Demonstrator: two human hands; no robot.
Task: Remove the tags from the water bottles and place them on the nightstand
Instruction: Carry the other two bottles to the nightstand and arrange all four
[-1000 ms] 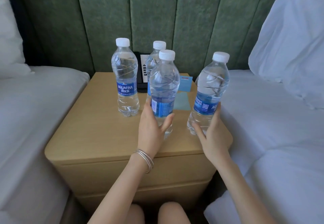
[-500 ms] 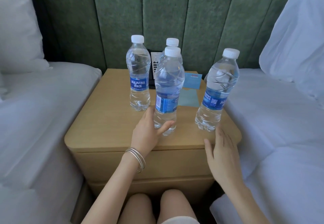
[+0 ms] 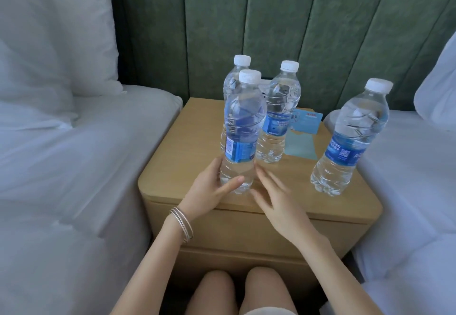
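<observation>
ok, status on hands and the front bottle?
Left hand grips front water bottle low, upright on nightstand. Right hand open, fingers beside its base. Right-side bottle stands apart.

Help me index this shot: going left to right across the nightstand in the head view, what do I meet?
The front bottle in the left hand → middle bottle → blue card → right bottle. The rear bottle overlaps the front one, so it is omitted.

Bottles on the bench (image 3: pixel 177 166) between left bed (image 3: pixel 74 156) and right bed (image 3: pixel 419 171).
Front bottle (image 3: pixel 243 127) at front left, rear bottle (image 3: pixel 231 81) straight behind it, middle bottle (image 3: pixel 277 122) to its right, right bottle (image 3: pixel 350 142) near the right edge; cards (image 3: pixel 304 129) lie between the last two.
</observation>
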